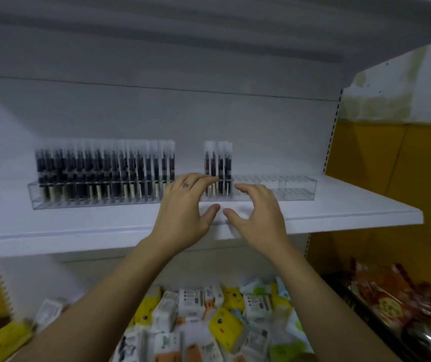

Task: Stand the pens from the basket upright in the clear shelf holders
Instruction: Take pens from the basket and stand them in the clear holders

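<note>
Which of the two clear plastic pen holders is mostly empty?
The right-hand clear holder: only a few dark pens stand at its left end; the left holder is packed.

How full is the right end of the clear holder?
Empty. The clear holder there shows only bare slots; the nearest pens stand further left.

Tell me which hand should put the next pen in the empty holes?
Probably the right hand: it hovers open just in front of the empty slots, while the left hand sits further left, by the small pen group.
</note>
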Demonstrator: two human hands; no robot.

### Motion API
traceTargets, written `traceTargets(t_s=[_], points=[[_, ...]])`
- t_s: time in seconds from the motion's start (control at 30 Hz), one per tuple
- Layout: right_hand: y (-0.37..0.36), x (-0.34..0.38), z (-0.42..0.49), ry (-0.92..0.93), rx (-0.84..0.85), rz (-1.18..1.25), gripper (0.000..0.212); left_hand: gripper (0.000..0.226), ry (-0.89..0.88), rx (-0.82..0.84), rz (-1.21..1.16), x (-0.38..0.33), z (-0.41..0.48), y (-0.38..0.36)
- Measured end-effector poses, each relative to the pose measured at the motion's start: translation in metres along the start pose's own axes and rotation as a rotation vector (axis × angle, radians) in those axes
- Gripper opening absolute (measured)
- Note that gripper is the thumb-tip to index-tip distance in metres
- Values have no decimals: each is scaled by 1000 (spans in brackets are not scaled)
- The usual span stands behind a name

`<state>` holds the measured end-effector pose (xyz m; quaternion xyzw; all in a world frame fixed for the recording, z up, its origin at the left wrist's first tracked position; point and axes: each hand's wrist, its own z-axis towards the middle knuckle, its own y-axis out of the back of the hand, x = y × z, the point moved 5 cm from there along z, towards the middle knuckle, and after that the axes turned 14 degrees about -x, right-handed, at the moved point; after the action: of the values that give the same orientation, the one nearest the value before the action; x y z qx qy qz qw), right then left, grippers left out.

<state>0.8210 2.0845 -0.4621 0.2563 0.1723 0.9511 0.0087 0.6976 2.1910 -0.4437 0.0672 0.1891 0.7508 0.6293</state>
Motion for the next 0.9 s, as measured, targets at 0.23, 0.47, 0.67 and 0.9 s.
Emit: traceTargets(t_s=[0.23, 0.47, 0.67, 0.9], points=[[8, 2, -80, 7, -14, 31, 37, 40, 16, 10, -38, -9, -83, 12], [-26, -39, -175, -176, 245, -51, 48, 56, 200, 250, -17, 7, -185, -11], [-68, -80, -251, -262, 526, -128, 58, 70, 350, 559, 71, 29, -271, -36], [-115, -116, -332, -293, 843, -231, 71, 82, 500, 927, 150, 47, -373, -63]])
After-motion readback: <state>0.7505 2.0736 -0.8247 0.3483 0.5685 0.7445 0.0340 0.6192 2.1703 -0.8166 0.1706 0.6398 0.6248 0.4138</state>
